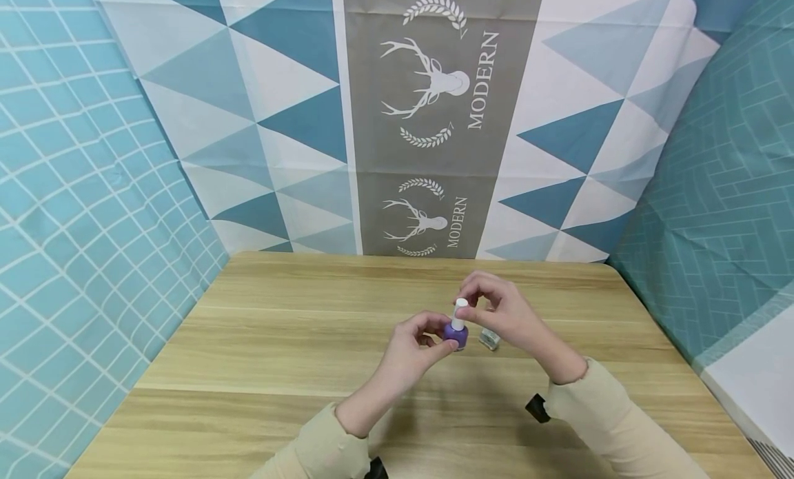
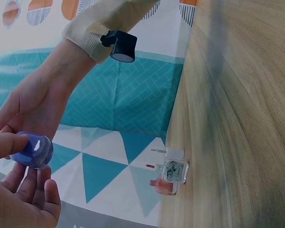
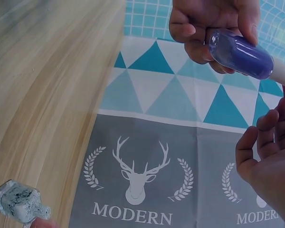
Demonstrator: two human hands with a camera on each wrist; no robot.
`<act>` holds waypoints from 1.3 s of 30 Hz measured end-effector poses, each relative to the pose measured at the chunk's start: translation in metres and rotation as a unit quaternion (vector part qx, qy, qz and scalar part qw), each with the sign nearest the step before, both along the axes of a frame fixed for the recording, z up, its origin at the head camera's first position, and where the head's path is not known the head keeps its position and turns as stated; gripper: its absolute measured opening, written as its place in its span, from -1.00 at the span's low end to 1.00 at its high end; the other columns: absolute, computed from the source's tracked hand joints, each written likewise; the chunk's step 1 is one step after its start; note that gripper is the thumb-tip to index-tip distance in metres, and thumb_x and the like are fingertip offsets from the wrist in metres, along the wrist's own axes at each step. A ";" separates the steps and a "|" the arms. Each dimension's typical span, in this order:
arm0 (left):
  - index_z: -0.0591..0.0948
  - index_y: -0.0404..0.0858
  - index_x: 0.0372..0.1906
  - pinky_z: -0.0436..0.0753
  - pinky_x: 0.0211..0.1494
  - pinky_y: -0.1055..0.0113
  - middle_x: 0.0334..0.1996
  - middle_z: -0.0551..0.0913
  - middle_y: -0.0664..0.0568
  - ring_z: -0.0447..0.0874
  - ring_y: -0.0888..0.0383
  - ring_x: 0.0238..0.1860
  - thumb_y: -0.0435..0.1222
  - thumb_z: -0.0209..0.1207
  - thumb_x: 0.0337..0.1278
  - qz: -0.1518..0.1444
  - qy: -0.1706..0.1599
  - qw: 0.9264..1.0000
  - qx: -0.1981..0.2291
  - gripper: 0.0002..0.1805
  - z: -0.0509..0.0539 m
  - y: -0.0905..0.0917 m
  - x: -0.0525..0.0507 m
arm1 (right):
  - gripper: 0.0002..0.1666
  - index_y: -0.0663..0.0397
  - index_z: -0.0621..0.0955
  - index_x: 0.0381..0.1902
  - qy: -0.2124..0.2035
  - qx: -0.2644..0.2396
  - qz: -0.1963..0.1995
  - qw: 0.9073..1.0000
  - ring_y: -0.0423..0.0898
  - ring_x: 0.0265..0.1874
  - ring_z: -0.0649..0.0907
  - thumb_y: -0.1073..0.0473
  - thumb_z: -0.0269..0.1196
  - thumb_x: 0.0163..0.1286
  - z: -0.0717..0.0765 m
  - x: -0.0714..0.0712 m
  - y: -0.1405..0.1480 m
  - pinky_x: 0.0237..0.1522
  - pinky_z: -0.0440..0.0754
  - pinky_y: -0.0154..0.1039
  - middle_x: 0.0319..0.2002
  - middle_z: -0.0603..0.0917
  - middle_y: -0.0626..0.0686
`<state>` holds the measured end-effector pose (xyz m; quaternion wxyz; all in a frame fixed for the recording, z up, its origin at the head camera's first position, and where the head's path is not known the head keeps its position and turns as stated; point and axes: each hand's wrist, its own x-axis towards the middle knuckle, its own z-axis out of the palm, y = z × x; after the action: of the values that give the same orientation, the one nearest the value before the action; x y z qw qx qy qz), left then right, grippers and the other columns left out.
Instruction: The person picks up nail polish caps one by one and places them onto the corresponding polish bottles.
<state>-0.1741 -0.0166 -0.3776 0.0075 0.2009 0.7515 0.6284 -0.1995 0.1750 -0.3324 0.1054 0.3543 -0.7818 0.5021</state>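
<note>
My left hand (image 1: 411,348) grips a small nail polish bottle (image 1: 455,335) with purple polish, held above the table. My right hand (image 1: 504,312) pinches the white cap (image 1: 460,314) on top of it. In the right wrist view, bottle (image 3: 242,54) and cap (image 3: 281,73) are joined in line, tilted across the picture. Beneath my right hand, a clear glass bottle with speckled whitish contents (image 1: 489,338) rests on the table. The left wrist view also shows a pinkish-red bottle (image 2: 164,187) beside it; from the head camera, my right hand hides most of that group.
The wooden table (image 1: 279,355) ends at a patterned cloth backdrop (image 1: 428,120). Tiled-pattern cloths hang at the left (image 1: 80,189) and right (image 1: 732,189). A black wrist camera (image 1: 537,408) sits at my right cuff.
</note>
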 end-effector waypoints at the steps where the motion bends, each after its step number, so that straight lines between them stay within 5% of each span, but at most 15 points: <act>1: 0.63 -0.22 -0.13 0.55 -0.25 0.44 -0.28 0.65 0.03 0.54 0.18 -0.25 -0.30 0.33 0.01 0.000 0.001 1.000 0.001 -0.73 0.000 0.000 0.000 | -0.85 0.08 0.59 -0.35 -0.001 -0.002 -0.003 1.000 -0.16 -0.35 0.48 0.35 0.34 0.15 0.000 0.000 0.000 -0.35 0.50 -0.36 -0.32 0.53 -0.03; 12: 0.64 -0.22 -0.14 0.54 -0.27 0.45 -0.30 0.65 0.03 0.55 0.20 -0.27 -0.31 0.35 -0.02 0.001 -0.003 1.000 0.011 -0.72 0.002 0.000 0.000 | -0.77 0.09 0.50 -0.39 0.004 0.001 0.001 1.000 -0.14 -0.36 0.47 0.27 0.39 0.12 -0.002 -0.005 -0.003 -0.30 0.50 -0.30 -0.33 0.50 0.04; 23: 0.63 -0.22 -0.13 0.56 -0.22 0.41 -0.28 0.65 0.02 0.55 0.18 -0.23 -0.28 0.33 0.02 0.004 -0.003 1.000 0.004 -0.73 0.001 -0.003 0.000 | -0.69 0.10 0.56 0.07 0.008 0.025 0.067 0.997 -0.11 -0.13 0.53 0.30 0.11 0.39 -0.003 -0.002 0.000 -0.12 0.56 -0.28 -0.04 0.57 0.03; 30: 0.61 -0.35 -0.13 0.53 -0.21 0.39 -0.26 0.65 -0.09 0.55 0.09 -0.21 -0.42 0.29 0.03 0.003 -0.012 1.000 0.005 -0.75 0.031 -0.005 0.019 | -0.67 0.12 0.59 0.06 0.031 0.038 0.092 0.995 -0.09 0.02 0.51 0.34 -0.01 0.45 -0.003 -0.002 0.003 0.03 0.52 -0.22 -0.01 0.57 0.05; 39: 0.61 -0.35 -0.12 0.53 -0.19 0.40 -0.23 0.66 -0.07 0.55 0.11 -0.21 -0.42 0.29 0.02 -0.002 -0.016 1.000 0.000 -0.74 0.033 -0.007 0.019 | -0.72 0.08 0.62 -0.08 0.046 0.033 0.088 0.995 -0.15 -0.09 0.54 0.43 0.07 0.37 -0.002 -0.003 0.003 -0.13 0.55 -0.25 -0.12 0.59 -0.01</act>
<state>-0.1548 -0.0231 -0.3444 0.0209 0.1918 0.7512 0.6313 -0.2027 0.1776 -0.3346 0.0843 0.4477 -0.7582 0.4666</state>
